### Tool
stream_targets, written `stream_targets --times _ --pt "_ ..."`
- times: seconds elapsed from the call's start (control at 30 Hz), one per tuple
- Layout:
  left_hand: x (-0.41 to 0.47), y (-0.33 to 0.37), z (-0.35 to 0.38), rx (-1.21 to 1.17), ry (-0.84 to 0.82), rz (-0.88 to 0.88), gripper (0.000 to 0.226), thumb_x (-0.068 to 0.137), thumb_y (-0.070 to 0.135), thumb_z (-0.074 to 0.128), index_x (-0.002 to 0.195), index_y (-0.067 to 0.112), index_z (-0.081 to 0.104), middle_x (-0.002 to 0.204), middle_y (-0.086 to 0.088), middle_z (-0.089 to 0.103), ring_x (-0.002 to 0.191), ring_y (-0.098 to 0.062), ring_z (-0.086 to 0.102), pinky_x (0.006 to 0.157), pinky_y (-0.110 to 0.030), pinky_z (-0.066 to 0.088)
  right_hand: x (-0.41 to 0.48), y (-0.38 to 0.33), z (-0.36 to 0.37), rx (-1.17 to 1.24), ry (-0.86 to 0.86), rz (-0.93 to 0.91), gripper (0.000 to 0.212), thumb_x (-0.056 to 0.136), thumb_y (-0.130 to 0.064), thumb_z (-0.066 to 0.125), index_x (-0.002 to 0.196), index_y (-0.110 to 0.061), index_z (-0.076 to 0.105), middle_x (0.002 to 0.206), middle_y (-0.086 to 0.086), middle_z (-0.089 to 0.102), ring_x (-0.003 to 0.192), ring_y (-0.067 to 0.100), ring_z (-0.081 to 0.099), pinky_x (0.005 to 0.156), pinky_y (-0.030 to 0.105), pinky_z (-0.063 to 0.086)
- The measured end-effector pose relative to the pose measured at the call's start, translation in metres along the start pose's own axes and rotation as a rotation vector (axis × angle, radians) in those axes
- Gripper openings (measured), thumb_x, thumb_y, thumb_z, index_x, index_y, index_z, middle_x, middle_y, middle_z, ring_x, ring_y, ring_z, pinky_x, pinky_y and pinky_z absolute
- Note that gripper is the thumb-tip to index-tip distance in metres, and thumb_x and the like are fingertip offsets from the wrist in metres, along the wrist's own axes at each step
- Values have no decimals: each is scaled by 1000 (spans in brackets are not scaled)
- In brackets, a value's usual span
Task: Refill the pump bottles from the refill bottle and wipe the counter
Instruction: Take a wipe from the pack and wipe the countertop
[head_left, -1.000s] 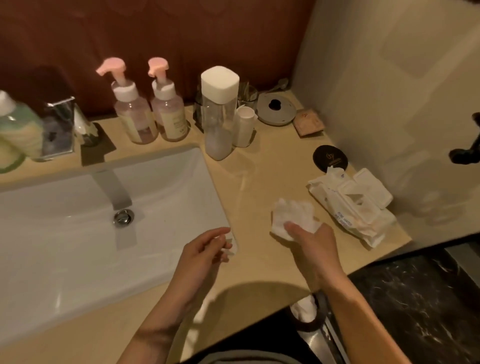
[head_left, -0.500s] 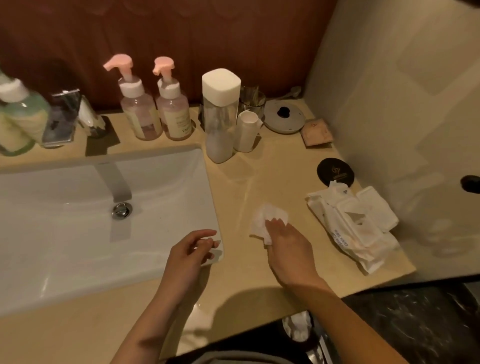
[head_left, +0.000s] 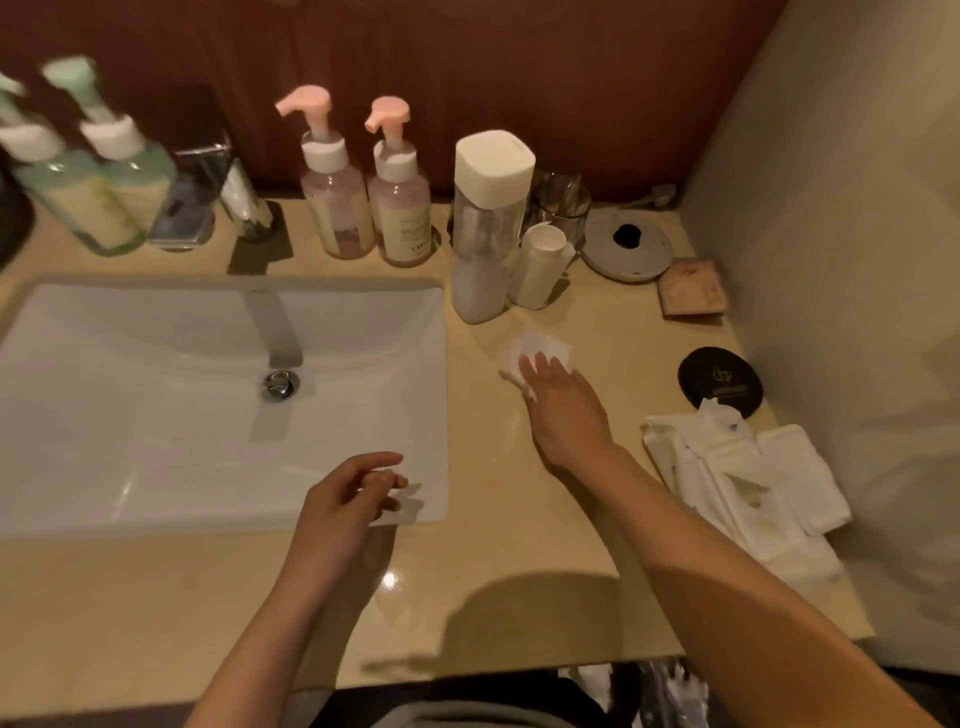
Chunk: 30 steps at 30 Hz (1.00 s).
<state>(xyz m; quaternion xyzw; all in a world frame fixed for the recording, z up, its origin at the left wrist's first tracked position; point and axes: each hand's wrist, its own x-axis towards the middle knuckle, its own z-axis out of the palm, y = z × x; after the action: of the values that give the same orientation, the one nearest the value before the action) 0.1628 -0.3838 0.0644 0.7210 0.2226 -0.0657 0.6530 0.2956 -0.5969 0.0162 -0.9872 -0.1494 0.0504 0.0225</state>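
Observation:
My right hand presses a white wipe flat on the beige counter, fingers straight, just in front of the refill bottle with its white square cap. Two pink pump bottles stand behind the sink at the back wall. Two green pump bottles lean at the far left, blurred. My left hand hovers at the sink's front right corner, fingers loosely curled, holding nothing that I can make out.
A white sink with a chrome faucet fills the left. A small white bottle, a glass, a round grey lid, a black disc and an open wipes pack crowd the right side.
My right hand has slid the wipe away from me across the counter, from near the wipes pack towards the refill bottle. The left hand has stayed by the sink corner.

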Motion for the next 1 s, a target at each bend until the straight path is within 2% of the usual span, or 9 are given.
stream_targets --times 0.1,0.2,0.27,0.37,0.57,0.67,0.8,0.9,1.0 --pt "-2 0 -4 -30 38 -16 21 94 6 49 102 13 67 90 -7 69 66 -7 63 61 -14 51 17 -14 4 -14 -44 -4 50 102 -25 23 150 -23 9 158 4 11 144 23 12 115 37 8" --pt "-2 -1 -3 -55 47 -37 21 94 6 49 104 11 67 92 -8 68 72 -14 62 62 -16 50 -2 -25 2 -39 -84 -148 48 103 -25 19 150 -23 10 158 2 12 144 22 11 115 37 3" --pt "-1 -1 -2 -61 48 -43 21 94 6 49 105 11 67 93 -9 68 75 -17 62 66 -21 50 -28 -27 -1 -5 -94 -270 46 103 -25 24 149 -21 21 155 3 23 142 23 21 115 38 9" --pt "0 -2 3 -52 38 -50 21 94 5 49 105 11 67 92 -9 68 75 -19 62 71 -25 49 -71 -24 2 -72 -139 -429 46 93 -31 30 133 -25 51 135 -1 54 123 21 52 104 43 30" --pt "4 4 7 -19 29 -26 21 93 4 50 104 10 67 89 -8 69 77 -21 63 75 -30 47 -105 -4 5 -133 -191 -633 49 92 -35 25 139 -32 39 140 -9 48 130 14 44 105 44 32" --pt "5 7 6 -10 34 -12 21 94 5 50 104 11 67 90 -9 69 76 -20 63 76 -29 47 -72 -6 0 -98 -230 -571 47 95 -37 27 140 -32 39 143 -6 43 132 16 41 107 42 34" --pt "2 8 3 22 41 -1 21 94 7 49 104 13 67 91 -8 69 77 -19 64 75 -27 48 -6 -12 -6 -1 -174 -422 47 103 -32 21 149 -30 13 157 -4 11 145 19 8 116 40 6" --pt "1 7 1 38 41 -1 21 95 8 49 105 14 67 92 -7 69 79 -19 64 75 -26 49 31 -26 -9 25 -165 -277 47 103 -29 18 150 -28 11 158 -1 10 145 22 7 115 41 5" --pt "-1 6 -2 38 45 -2 21 95 8 49 104 15 67 91 -5 69 78 -18 65 77 -29 49 28 -44 -5 82 -130 -187 46 103 -27 18 150 -26 15 158 0 12 145 24 7 115 41 2"
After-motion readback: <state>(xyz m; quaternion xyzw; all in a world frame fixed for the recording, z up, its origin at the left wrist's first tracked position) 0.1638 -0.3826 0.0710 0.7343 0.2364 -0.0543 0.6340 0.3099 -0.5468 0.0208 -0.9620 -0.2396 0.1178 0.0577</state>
